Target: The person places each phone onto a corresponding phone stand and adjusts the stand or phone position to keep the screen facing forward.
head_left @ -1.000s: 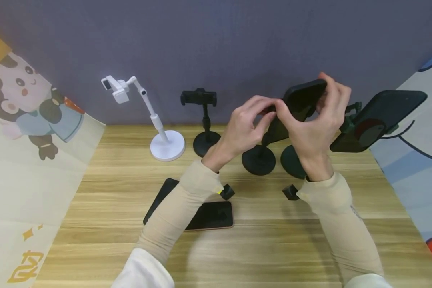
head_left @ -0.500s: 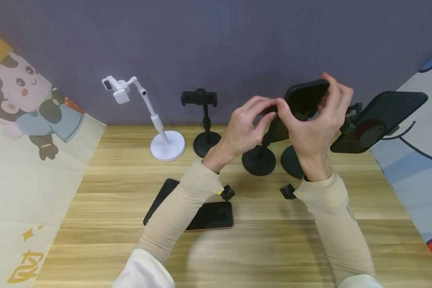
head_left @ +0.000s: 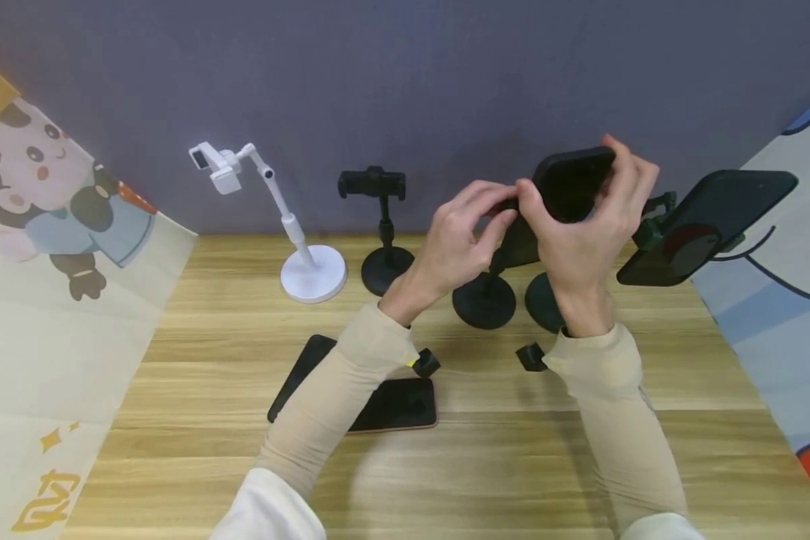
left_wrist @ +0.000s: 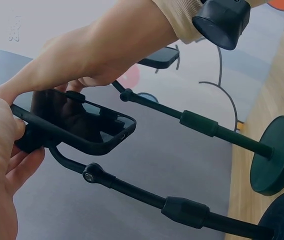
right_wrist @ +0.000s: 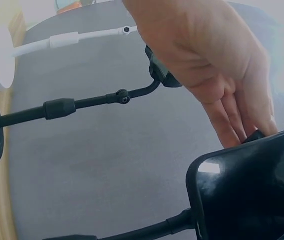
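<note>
A black phone (head_left: 570, 191) stands tilted at the top of a black phone stand (head_left: 484, 301). My right hand (head_left: 583, 240) grips the phone, thumb at its near edge and fingers around the far right side. At the phone's left end, my left hand (head_left: 454, 236) pinches the black clamp of the stand's holder between thumb and fingers. The right wrist view shows a clamp tip (right_wrist: 254, 136) under those fingertips, right at the phone's edge. In the left wrist view the stand's jointed arm (left_wrist: 127, 190) runs below the phone. Much of the holder is hidden behind the phone and hands.
To the right, another phone (head_left: 729, 214) sits on a dark green stand (head_left: 543, 304). A white stand (head_left: 313, 274) and a smaller black stand (head_left: 386, 270) are at the left. Two phones, one dark (head_left: 304, 375) and one pink-edged (head_left: 405, 403), lie beneath my left forearm.
My right wrist and forearm have shifted a little to the left, and the phone's tilt has changed slightly. The left hand stays at the clamp.
</note>
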A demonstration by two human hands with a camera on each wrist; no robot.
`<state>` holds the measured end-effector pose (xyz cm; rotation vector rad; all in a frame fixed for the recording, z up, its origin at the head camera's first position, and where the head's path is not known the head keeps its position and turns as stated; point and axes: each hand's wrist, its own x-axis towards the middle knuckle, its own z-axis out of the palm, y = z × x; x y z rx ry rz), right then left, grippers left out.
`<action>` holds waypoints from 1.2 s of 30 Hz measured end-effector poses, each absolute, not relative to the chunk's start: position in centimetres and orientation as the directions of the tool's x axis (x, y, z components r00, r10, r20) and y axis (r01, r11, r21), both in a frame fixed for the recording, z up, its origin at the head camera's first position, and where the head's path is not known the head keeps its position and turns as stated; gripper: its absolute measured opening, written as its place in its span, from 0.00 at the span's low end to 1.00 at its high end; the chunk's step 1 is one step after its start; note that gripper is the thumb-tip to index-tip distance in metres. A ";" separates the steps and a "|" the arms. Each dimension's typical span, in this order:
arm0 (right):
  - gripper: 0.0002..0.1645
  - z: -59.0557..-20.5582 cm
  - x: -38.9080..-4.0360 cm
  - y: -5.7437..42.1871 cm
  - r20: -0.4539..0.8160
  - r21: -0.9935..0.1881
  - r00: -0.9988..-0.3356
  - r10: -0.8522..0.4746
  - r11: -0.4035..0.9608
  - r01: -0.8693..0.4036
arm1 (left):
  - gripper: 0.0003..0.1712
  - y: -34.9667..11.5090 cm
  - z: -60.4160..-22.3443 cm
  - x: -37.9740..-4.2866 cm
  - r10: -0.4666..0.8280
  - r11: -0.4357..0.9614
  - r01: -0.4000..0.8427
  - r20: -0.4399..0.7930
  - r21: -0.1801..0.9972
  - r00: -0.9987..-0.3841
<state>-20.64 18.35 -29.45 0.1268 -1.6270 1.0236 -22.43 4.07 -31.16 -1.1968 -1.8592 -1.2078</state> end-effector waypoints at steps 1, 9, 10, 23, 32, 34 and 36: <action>0.44 -29.4 -20.7 18.3 0.839 -0.542 -0.342 0.423 0.610 -0.578 | 0.16 4.1 -31.1 -22.4 0.356 0.176 0.916 0.844 0.360 -0.400; 0.43 -29.2 -20.5 18.0 0.837 -0.545 -0.333 0.433 0.617 -0.567 | 0.17 4.2 -31.1 -22.2 0.354 0.202 0.917 0.848 0.343 -0.395; 0.43 -29.1 -20.5 18.0 0.838 -0.545 -0.333 0.433 0.618 -0.567 | 0.17 4.2 -31.2 -22.1 0.352 0.204 0.916 0.847 0.347 -0.399; 0.43 -28.7 -20.2 17.0 0.836 -0.547 -0.320 0.446 0.629 -0.552 | 0.16 4.3 -31.4 -21.9 0.321 0.243 0.908 0.855 0.340 -0.406; 0.44 -28.7 -20.3 16.9 0.838 -0.544 -0.305 0.453 0.638 -0.545 | 0.16 4.5 -31.5 -21.9 0.317 0.254 0.903 0.852 0.347 -0.417; 0.45 -28.9 -20.4 16.9 0.839 -0.542 -0.299 0.454 0.647 -0.537 | 0.16 4.5 -31.5 -21.8 0.314 0.256 0.900 0.850 0.354 -0.423; 0.46 -29.1 -20.7 17.0 0.840 -0.541 -0.295 0.456 0.656 -0.527 | 0.16 4.6 -31.5 -21.8 0.310 0.257 0.898 0.850 0.357 -0.427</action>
